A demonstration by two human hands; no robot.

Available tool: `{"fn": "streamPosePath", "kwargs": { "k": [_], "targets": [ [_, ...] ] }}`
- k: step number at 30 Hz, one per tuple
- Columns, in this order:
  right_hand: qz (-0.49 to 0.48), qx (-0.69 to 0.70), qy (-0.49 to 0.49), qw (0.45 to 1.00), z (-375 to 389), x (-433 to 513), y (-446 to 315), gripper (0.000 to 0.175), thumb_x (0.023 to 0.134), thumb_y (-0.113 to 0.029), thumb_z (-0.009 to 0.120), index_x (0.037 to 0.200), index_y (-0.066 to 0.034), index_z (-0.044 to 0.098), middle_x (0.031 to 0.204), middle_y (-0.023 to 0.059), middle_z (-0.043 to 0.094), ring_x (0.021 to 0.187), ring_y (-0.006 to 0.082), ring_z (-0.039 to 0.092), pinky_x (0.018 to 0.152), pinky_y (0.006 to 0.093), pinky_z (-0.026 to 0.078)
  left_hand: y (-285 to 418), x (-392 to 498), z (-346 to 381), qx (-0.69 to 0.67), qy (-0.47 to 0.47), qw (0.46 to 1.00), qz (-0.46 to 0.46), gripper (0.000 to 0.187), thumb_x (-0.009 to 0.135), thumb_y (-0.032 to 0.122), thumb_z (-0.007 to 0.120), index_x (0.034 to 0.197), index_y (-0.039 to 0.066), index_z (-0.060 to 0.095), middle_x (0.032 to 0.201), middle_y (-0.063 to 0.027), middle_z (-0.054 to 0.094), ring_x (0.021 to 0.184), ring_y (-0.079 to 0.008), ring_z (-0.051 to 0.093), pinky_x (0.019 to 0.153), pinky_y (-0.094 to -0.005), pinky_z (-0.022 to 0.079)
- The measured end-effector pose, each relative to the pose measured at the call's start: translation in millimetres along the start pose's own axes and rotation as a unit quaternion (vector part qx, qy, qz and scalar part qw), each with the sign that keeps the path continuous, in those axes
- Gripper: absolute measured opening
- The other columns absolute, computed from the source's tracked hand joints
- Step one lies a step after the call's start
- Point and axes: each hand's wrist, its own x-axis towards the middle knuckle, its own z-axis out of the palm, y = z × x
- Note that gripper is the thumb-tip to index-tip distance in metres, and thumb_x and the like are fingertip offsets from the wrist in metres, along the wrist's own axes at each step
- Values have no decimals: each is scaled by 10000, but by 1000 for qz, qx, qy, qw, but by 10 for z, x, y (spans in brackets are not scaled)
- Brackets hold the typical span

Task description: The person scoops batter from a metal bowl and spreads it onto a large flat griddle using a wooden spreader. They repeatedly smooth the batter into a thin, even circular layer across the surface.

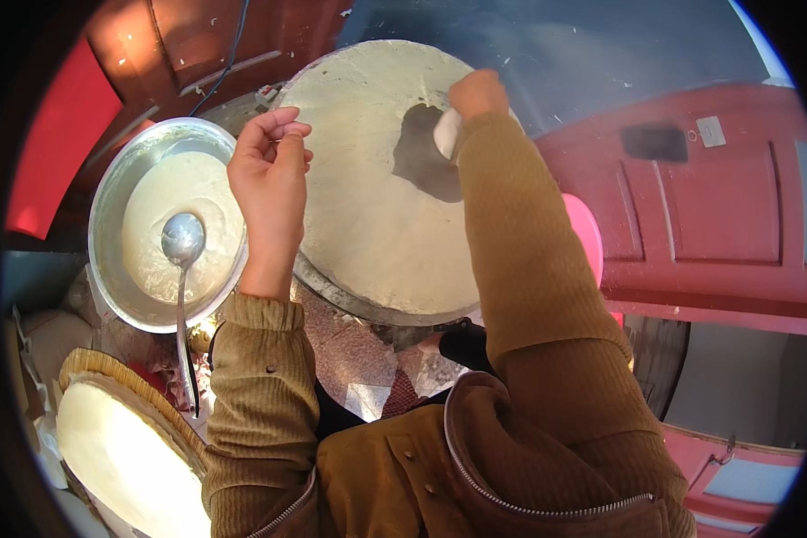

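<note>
My right hand [481, 94] is closed on a pale, rounded piece [446, 133]; whether it is a scraper or a lump of dough is unclear. It is over the far right part of a large round griddle [430, 155], where a bare dark patch shows. A thin layer of cream-coloured batter [363, 222] covers most of the surface around that patch. My left hand [269, 158] hovers between the griddle's left edge and a metal bowl [99, 242], fingers loosely curled and holding nothing. Inside the bowl is thick batter [149, 195], with a metal ladle [183, 239] lying in it, its handle over the near rim.
A stack of pale round flatbreads [128, 450] lies on a woven straw mat [87, 360] at lower left. Red panelled doors [719, 202] stand on the right, beside a pink plastic object [584, 232]. A blue cable [232, 57] runs behind the bowl.
</note>
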Motion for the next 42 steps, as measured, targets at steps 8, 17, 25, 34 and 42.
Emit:
{"fn": "streamPosePath", "kwargs": {
  "k": [8, 17, 25, 34, 42],
  "targets": [
    [-54, -86, 0, 995, -46, 56, 175, 376, 877, -141, 579, 1158, 95, 498, 1118, 259, 685, 1089, 379, 668, 942, 421, 523, 51, 18, -14, 1, 7, 1000, -14, 198, 919, 7, 543, 1091, -15, 639, 953, -51, 667, 763, -70, 581, 673, -224, 499],
    [-58, -9, -19, 998, 22, -48, -616, 344, 884, -135, 565, 1165, 59, 516, 1157, 256, 673, 1115, 400, 648, 948, 447, 516, 24, 15, -40, -3, 10, 1000, -7, 197, 917, -1, 546, 1090, -14, 638, 948, -52, 666, 760, -69, 583, 677, -226, 508],
    [-192, -81, -20, 978, 106, -285, -381, 383, 828, -135, 617, 1183, -27, 520, 1034, 234, 707, 992, 421, 679, 876, 476, 518, 38, 37, -63, 2, 15, 1000, 2, 207, 935, 27, 566, 1124, -21, 636, 968, -49, 673, 732, -70, 564, 653, -209, 468],
    [-284, -123, -22, 951, -146, -220, -221, 410, 824, -70, 600, 1227, -118, 540, 983, 186, 715, 933, 398, 680, 804, 486, 513, 82, 48, -75, 7, 24, 1000, -1, 212, 930, 26, 570, 1125, -26, 632, 963, -49, 673, 729, -72, 564, 645, -210, 464],
    [-398, -49, -98, 911, -262, -962, -35, 347, 851, -60, 600, 1181, -153, 546, 916, 184, 706, 877, 392, 673, 757, 479, 506, 69, 68, -106, -2, 40, 999, -1, 211, 921, 17, 559, 1114, -28, 633, 955, -54, 670, 732, -76, 572, 651, -221, 485]
  ]
}}
